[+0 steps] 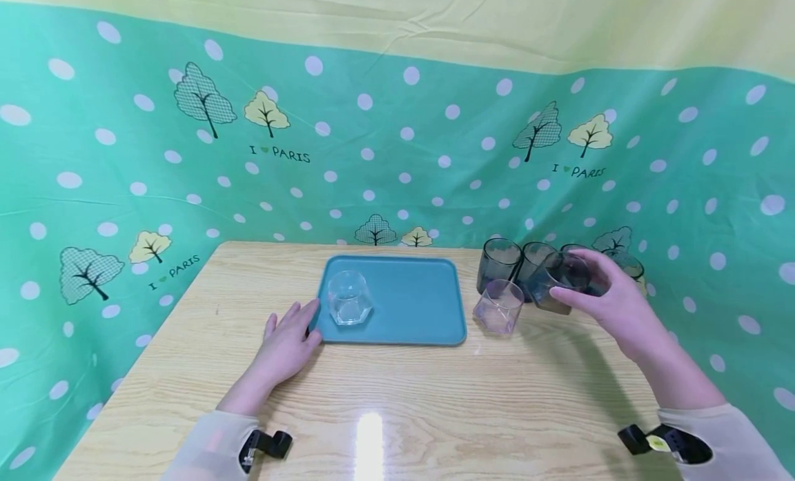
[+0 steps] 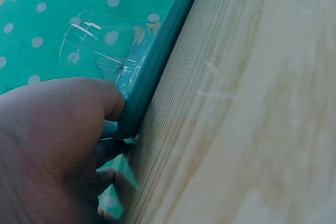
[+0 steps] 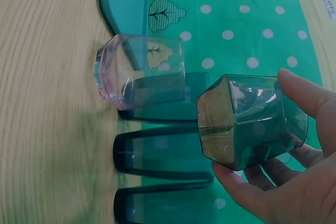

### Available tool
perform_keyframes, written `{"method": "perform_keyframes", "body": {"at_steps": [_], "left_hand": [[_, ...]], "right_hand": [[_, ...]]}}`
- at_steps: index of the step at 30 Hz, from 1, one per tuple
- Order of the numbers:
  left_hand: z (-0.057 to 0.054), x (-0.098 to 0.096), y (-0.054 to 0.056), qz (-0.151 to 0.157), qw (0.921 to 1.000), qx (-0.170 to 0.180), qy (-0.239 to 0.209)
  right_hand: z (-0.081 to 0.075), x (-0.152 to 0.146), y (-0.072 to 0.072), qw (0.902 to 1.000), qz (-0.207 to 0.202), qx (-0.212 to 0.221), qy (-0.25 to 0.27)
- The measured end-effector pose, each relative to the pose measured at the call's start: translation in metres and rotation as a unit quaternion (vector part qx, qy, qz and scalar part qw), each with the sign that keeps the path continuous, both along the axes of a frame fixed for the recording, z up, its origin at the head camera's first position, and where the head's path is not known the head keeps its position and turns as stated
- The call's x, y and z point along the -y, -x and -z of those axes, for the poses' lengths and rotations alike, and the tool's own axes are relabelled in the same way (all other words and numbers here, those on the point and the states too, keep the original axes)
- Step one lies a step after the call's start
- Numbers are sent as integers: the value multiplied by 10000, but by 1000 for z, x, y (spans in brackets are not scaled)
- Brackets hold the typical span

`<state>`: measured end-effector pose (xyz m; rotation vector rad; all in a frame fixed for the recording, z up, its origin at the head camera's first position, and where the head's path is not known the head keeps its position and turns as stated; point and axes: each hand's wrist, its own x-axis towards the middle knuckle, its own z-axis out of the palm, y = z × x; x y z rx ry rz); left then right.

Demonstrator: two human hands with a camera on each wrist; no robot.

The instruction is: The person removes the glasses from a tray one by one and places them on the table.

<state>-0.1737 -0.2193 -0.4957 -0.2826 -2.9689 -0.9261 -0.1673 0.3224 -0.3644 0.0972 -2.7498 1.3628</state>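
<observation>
My left hand (image 1: 288, 346) holds the near left corner of the blue tray (image 1: 416, 301), its thumb at the rim in the left wrist view. On the tray's left part stands a clear glass (image 1: 349, 300) with a faceted base. My right hand (image 1: 621, 312) grips a smoky grey glass (image 3: 252, 121), thumb on one side and fingers on the other. The glass is tilted, its faceted base turned away from the palm. Below and left of it stands a pinkish glass (image 1: 499, 310), just right of the tray.
Several tall dark glasses (image 1: 499, 263) stand in a row at the back right of the wooden table (image 1: 447, 405), partly hidden behind the right hand and its glass. A green dotted curtain (image 1: 428, 170) hangs along the table's back edge.
</observation>
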Motion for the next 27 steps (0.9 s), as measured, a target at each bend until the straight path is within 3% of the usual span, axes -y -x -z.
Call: {"method": "perform_keyframes", "body": {"at_steps": [27], "left_hand": [[-1,-2,0,-69,10000,-11,36]], "right_hand": [[39,-27,11,9976,241,625,-149]]}}
